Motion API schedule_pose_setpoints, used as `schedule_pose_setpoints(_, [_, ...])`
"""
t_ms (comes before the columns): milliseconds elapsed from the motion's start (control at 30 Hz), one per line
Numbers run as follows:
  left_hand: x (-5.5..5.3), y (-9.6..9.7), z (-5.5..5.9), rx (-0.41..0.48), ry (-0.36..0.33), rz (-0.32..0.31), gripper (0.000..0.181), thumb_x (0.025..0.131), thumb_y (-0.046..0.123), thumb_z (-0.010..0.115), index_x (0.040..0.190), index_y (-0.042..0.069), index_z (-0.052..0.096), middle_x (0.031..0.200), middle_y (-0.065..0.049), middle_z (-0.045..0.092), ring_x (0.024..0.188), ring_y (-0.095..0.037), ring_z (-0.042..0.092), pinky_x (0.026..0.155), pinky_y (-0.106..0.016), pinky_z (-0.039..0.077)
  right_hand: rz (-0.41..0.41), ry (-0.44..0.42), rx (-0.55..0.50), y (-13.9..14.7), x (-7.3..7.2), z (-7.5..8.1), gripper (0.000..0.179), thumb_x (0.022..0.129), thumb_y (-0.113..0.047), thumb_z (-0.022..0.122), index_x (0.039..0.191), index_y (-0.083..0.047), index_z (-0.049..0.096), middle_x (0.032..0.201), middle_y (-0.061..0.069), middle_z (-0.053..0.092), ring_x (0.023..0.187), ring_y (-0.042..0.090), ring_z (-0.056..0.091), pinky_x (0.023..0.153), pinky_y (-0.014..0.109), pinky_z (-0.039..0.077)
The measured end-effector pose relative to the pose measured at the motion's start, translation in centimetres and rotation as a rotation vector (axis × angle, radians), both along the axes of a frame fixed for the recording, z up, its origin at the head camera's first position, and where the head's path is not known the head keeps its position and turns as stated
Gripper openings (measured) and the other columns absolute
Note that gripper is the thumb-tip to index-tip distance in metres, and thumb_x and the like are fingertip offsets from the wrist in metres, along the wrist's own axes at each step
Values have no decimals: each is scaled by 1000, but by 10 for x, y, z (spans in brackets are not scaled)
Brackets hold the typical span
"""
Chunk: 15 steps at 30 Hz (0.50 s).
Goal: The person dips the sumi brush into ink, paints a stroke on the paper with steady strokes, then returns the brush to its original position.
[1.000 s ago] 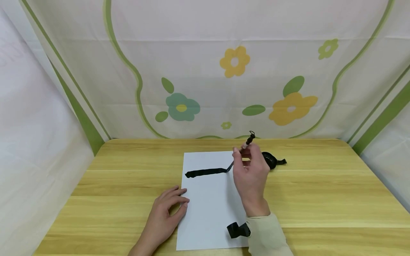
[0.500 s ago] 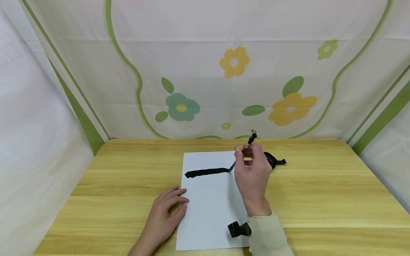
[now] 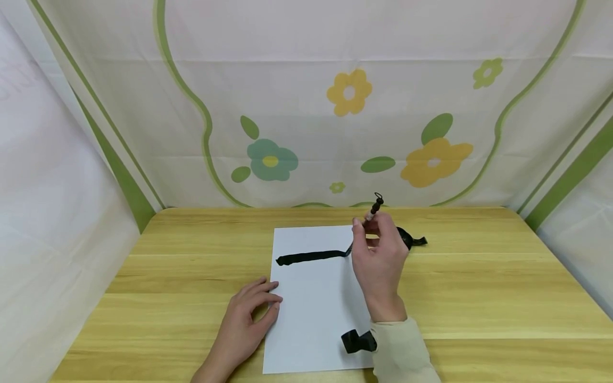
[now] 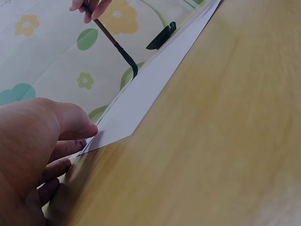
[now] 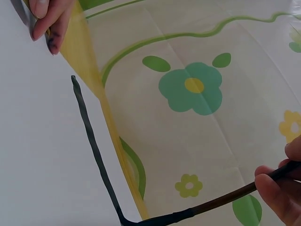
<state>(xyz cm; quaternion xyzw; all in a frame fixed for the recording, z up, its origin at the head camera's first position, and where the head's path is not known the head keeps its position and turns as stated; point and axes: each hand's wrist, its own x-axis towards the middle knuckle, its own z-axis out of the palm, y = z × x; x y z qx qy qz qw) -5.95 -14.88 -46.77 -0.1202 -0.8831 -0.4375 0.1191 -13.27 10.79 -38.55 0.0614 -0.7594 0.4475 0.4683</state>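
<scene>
In the head view my right hand (image 3: 379,260) pinches an ink brush (image 5: 225,197) by its handle, tilted, with a cord loop at the upper end. Its dark, bent tip touches the white sheet of paper (image 3: 311,311) at the right end of a thick black stroke (image 3: 308,258). That stroke runs nearly level across the upper part of the sheet. My left hand (image 3: 246,319) rests at the paper's left edge, fingers loosely bent and fingertips on the sheet. Dark smudges show on some of its fingers in the left wrist view.
Behind my right hand sits a round black dish (image 3: 405,238) with a short handle-like end, partly hidden. A black angular object (image 3: 356,341) lies on the lower right of the paper, beside my sleeve. Beneath everything is a wooden table (image 3: 479,298), backed by a flowered curtain (image 3: 306,106).
My right hand and the brush have moved slightly to the right, and the black stroke has grown a little longer that way. The left hand stays in place.
</scene>
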Motion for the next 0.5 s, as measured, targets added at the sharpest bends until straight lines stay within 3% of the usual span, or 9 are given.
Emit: schedule_pose_setpoints(500, [-1, -1, -3, -1, 32, 0, 30, 92, 6, 83, 100, 34, 80, 133, 7, 77, 142, -36, 61, 115, -73, 41, -4, -38, -8, 1, 0, -2, 13, 99, -7, 76, 102, 1, 66, 92, 15, 75, 82, 25, 77, 74, 5, 53])
